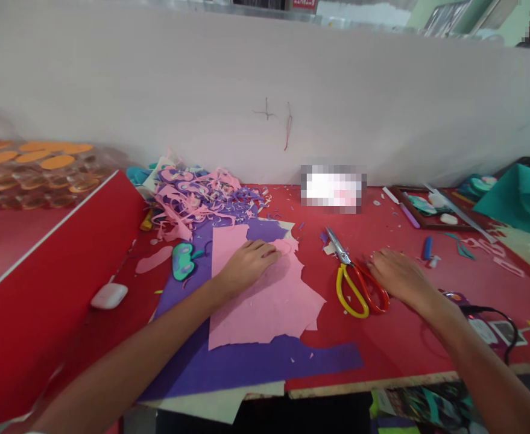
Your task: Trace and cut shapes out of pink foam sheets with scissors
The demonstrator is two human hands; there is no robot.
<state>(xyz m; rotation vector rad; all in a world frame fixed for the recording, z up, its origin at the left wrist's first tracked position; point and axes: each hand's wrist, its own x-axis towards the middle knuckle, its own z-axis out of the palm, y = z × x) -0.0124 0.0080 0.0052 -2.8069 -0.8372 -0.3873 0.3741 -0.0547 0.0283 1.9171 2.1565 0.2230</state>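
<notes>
My left hand lies flat, fingers together, on a ragged pink foam sheet, fingertips at a small pink cut-out near its top edge. The pink sheet rests on a purple sheet over the red table. My right hand rests palm down on the table, fingers loosely curled, touching the red handle of scissors with one yellow and one red loop. It does not grip them.
A pile of pink and purple offcuts lies at the back left. A green and purple mask shape, a white earbud case, a red board, a tray of scraps, teal paper and a blue pen surround the work.
</notes>
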